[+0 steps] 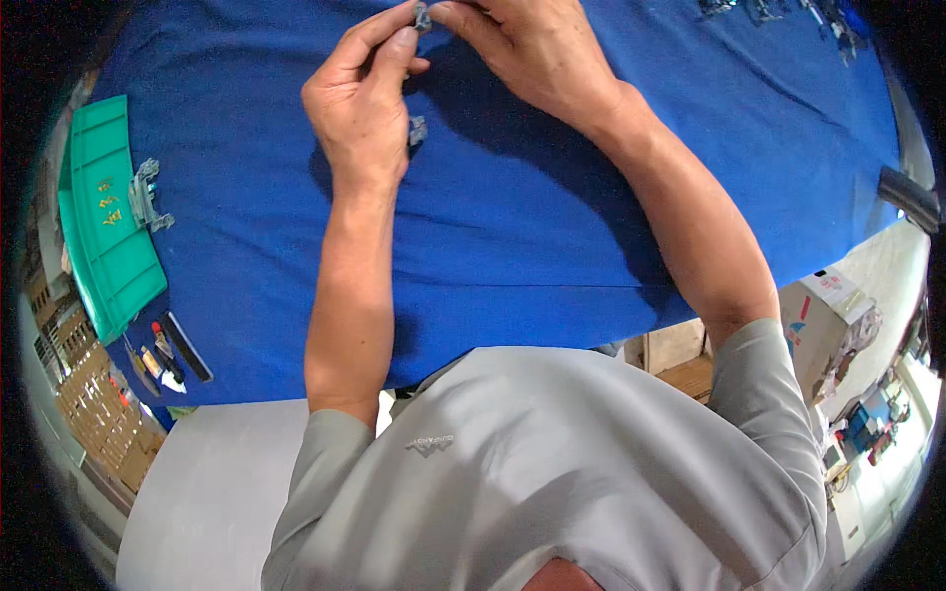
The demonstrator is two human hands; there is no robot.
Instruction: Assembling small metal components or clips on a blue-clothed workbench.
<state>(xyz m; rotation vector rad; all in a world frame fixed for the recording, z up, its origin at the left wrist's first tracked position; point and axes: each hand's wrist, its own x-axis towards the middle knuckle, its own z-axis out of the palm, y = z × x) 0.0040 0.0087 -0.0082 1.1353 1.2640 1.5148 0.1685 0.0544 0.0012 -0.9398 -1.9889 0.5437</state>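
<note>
Between the thumb and fingers of my left hand (pixel 360 113) is a small grey moulded part (pixel 423 17), held near the upper edge of the view. My right hand (pixel 547 54) comes to the same part from the right, its thumb tip at the part's side. The top edge cuts off some of the right fingers. A second grey piece (pixel 417 131) shows beside the heel of my left hand; whether it lies on the blue cloth (pixel 512 246) or is tucked against the palm is unclear.
At the left, a green plastic tray (pixel 116 256) has a cluster of grey parts (pixel 148 197) beside it. Below it lie a dark flat bar (pixel 187 347) and several small hand tools (pixel 161 364). More dark parts (pixel 769 10) sit far right. A cardboard box (pixel 823 315) stands beyond the table's right edge.
</note>
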